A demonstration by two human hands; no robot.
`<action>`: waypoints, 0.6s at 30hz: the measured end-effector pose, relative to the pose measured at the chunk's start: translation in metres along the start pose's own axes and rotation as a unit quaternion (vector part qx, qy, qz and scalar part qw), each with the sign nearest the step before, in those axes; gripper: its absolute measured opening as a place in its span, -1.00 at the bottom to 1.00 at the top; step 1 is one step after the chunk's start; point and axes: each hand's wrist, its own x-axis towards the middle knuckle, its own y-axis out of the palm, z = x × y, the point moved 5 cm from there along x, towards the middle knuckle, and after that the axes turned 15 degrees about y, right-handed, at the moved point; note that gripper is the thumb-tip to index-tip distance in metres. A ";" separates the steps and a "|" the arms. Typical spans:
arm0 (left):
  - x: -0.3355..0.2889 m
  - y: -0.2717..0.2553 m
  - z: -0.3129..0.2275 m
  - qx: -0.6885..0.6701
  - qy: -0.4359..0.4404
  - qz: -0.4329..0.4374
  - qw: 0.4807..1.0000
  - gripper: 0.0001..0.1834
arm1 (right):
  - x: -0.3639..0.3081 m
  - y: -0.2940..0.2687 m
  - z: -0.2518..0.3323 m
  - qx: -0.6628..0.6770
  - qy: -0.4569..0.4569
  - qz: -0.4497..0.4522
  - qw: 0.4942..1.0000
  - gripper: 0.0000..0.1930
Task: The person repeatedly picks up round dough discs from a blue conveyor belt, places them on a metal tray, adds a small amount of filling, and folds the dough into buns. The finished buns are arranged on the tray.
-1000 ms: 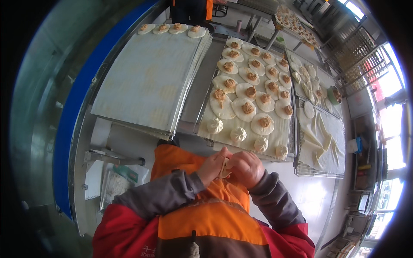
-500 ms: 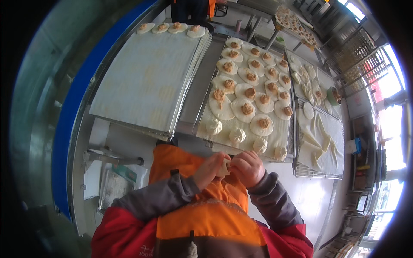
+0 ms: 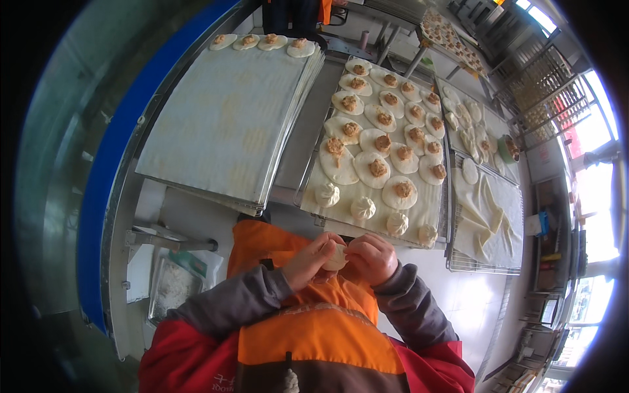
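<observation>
Close to my body, over the orange apron, a pale dough bun [image 3: 336, 259] sits between both hands. My left hand [image 3: 308, 263] cups it from the left with the fingers closed around its side. On the other side my right hand [image 3: 374, 258] has its fingers pinched at the dough's edge. Just beyond my hands is a lined tray [image 3: 314, 187] with several flat dough rounds [image 3: 376, 168] topped with orange-brown filling. Along its near edge stand several closed, pleated buns [image 3: 362, 208]. Whether filling is inside the held bun is hidden.
A stack of liner sheets [image 3: 209, 124] lies left, with a few filled rounds [image 3: 272, 42] at its far end. At right are a rack with a crumpled cloth [image 3: 485, 213] and a green bowl [image 3: 508, 149]. A person [image 3: 291, 16] stands at the far side.
My hands have shifted slightly left, still holding the dough. It has turned between them, and more of its smooth side now shows.
</observation>
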 end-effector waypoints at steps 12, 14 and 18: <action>-0.006 -0.004 -0.012 0.105 0.022 -0.059 0.992 -0.34 | -0.003 0.009 0.008 0.006 0.004 0.015 1.000 -0.80; -0.006 -0.002 -0.009 0.028 -0.055 -0.029 0.998 -0.28 | -0.003 0.009 0.013 -0.021 -0.018 0.047 0.999 -0.76; -0.006 0.003 -0.002 -0.128 -0.208 0.026 0.969 -0.21 | 0.000 0.006 0.011 0.096 0.047 0.095 0.990 -0.77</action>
